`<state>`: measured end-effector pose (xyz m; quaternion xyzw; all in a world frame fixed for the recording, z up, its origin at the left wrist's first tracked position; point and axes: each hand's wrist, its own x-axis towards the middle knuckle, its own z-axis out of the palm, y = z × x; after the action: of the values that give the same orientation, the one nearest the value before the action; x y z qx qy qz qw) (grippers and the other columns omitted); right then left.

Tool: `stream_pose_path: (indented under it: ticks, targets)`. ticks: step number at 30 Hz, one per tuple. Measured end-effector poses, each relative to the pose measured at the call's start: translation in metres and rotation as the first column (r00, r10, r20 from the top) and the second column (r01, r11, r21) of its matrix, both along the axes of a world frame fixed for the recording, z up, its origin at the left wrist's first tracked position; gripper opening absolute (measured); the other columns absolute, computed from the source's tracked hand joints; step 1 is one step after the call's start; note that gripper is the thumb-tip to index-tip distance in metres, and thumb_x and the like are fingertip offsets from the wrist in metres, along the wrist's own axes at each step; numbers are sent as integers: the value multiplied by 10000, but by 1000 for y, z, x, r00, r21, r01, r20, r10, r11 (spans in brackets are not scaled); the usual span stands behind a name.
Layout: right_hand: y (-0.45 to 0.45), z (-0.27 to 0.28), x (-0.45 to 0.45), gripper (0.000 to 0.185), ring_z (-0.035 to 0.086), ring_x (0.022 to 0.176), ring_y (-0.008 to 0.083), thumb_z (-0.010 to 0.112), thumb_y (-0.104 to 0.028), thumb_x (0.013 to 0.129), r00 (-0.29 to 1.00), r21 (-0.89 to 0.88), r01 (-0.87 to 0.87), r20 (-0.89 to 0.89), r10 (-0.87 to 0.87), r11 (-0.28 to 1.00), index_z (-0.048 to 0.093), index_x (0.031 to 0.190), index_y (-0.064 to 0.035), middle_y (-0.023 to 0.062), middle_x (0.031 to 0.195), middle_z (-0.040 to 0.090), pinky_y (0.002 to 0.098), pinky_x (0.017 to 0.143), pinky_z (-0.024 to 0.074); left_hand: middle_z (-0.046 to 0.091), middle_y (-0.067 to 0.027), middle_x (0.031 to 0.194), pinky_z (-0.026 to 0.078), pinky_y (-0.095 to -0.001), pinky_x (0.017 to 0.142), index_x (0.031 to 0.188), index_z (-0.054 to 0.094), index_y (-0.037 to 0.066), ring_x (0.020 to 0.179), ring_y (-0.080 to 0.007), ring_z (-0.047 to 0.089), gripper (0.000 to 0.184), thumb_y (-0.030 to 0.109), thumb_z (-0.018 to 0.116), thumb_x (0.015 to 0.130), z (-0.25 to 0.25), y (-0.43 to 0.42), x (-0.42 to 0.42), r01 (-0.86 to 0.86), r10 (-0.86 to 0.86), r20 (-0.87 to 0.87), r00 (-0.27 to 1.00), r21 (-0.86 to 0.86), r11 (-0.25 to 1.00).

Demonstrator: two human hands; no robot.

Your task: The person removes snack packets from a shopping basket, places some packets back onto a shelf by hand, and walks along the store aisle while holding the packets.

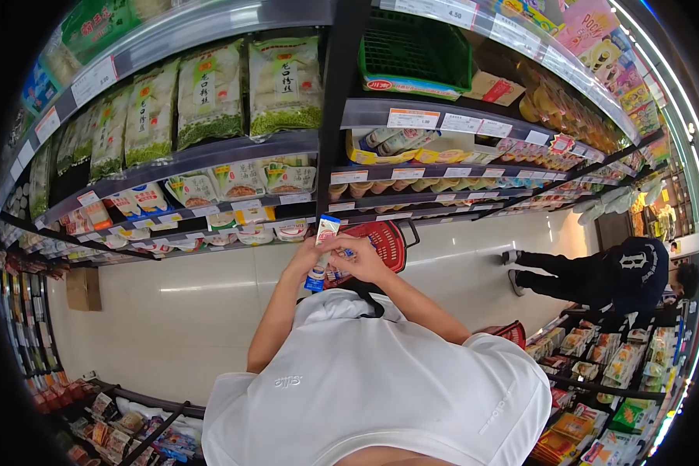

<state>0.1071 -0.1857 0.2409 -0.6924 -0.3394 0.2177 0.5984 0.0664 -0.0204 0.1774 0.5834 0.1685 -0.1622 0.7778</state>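
Note:
In front of my chest, my left hand [301,258] is closed around a slim white and blue packet [328,225]. The packet stands nearly upright in view, its blue end showing below the fingers. My right hand [363,262] comes in from the other side, its fingers curled against the packet's middle. More blue and white wrapping shows beneath the right hand; I cannot tell whether that hand holds it or it lies lower down. Under the hands is a red shopping basket [388,242], partly covered by them.
Shelves ahead carry bags of vermicelli [210,93], a green crate [415,50] and similar blue and white packets [402,141]. A cardboard box [83,289] sits on the floor at left. At right, a person in dark clothes [629,272] stands in the aisle. Goods racks [598,380] lie behind me.

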Motion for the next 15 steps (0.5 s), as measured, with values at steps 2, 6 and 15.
stream_pose_path:
  ticks: [2,6,15]
  targets:
    - [-4,-13,3,208,603,844,151,621,-115,844,1000,-9,-14,-16,14,1000,656,1021,-12,100,1058,648,298,736,476,634,-56,899,506,-269,638,1120,575,-4,776,-136,622,259,148,505,921,-8,0,1,95,-90,77,993,-53,994]
    - [-2,-15,7,233,607,687,127,550,-110,905,968,91,-96,-223,114,991,612,1097,6,120,1160,608,258,611,480,632,-66,841,509,-265,557,1111,554,-6,692,-149,631,253,150,506,918,-8,-1,-4,99,-89,73,993,-152,983]
    - [2,-5,17,296,612,834,141,506,-116,941,918,127,-66,-380,110,990,568,1180,46,142,1269,554,286,706,512,647,-107,797,514,-268,547,1106,526,4,622,-181,638,283,240,502,953,2,2,-8,101,-68,158,985,-215,971]
